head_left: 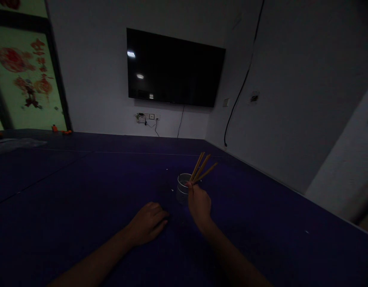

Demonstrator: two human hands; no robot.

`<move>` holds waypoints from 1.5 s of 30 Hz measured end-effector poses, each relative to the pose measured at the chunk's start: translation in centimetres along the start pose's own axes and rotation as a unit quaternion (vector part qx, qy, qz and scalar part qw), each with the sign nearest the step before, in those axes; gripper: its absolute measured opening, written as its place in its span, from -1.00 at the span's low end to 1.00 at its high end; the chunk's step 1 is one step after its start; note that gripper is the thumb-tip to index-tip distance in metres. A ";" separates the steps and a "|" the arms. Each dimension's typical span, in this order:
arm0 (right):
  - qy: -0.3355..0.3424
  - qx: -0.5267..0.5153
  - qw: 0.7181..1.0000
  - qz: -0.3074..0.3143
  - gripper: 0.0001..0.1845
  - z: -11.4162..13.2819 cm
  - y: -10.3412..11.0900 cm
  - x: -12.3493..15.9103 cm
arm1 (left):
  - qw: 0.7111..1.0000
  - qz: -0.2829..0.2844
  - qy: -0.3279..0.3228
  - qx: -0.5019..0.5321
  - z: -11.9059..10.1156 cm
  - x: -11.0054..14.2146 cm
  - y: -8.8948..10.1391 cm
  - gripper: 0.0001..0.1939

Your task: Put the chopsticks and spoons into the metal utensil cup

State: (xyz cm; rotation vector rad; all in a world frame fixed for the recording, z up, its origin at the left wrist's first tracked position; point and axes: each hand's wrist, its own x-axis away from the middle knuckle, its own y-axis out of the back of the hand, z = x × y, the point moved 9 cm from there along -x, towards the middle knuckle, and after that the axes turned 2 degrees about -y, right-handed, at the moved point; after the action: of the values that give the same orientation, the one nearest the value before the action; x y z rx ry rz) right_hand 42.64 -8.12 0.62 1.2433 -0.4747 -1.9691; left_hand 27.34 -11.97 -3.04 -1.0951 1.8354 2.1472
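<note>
My right hand (199, 201) is closed around the lower ends of several thin, tan wooden sticks (203, 166), which look like chopsticks. They fan up and to the right above its fingers. Just behind and left of this hand stands a round, grey cup-like holder (183, 190) with a pale rim. Whether the sticks' lower tips are inside the holder cannot be made out. My left hand (149, 222) rests palm down on the dark blue surface, fingers loosely spread and holding nothing, to the front left of the holder.
The dark blue surface (112, 179) reaches to the walls, with tiny pale bits scattered on it. Small orange objects (54, 128) and clear plastic sheeting (18, 145) lie at the far left. A television (175, 67) hangs ahead, and a black cable (240, 91) runs down the right wall.
</note>
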 end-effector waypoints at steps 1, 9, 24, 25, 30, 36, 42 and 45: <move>-0.002 0.019 1.000 0.005 -0.44 -0.1 -0.1 -0.1 | 1.000 -0.004 0.000 0.001 0.0 0.0 0.1 -0.81; -0.009 0.061 0.996 0.059 -0.46 0.0 -1.1 0.0 | 1.000 0.009 -0.001 0.002 0.0 0.1 0.0 -0.79; -0.020 -0.072 0.997 -0.013 -0.51 -0.5 -0.1 0.2 | 1.000 0.008 -0.004 0.008 0.0 0.0 -0.1 -0.79; -0.023 -0.099 0.994 -0.033 -0.49 -0.6 0.3 0.3 | 1.000 0.008 -0.003 0.007 0.0 0.0 -0.1 -0.79; 0.022 -0.191 0.964 -0.181 -0.42 -0.5 3.3 1.5 | 1.000 0.011 -0.003 0.006 0.1 0.0 -0.3 -0.80; 0.320 -0.100 0.941 -0.048 -0.70 6.1 1.4 4.6 | 1.000 0.001 0.001 -0.013 0.3 0.1 -0.6 -0.85; 0.388 -0.009 0.910 0.146 -0.69 8.3 -3.5 6.4 | 0.999 0.007 0.025 -0.020 1.1 0.5 -1.2 -0.85; 0.367 -0.038 0.927 0.073 -0.66 7.7 -2.6 5.7 | 0.999 0.029 0.033 -0.020 1.3 0.5 -1.5 -0.83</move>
State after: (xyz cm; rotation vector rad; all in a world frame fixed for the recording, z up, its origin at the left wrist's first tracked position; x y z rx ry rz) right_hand 33.35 -11.33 -0.94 1.7109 -0.1004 -1.2494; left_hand 27.20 -10.60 -4.51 -1.1501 1.8817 2.2150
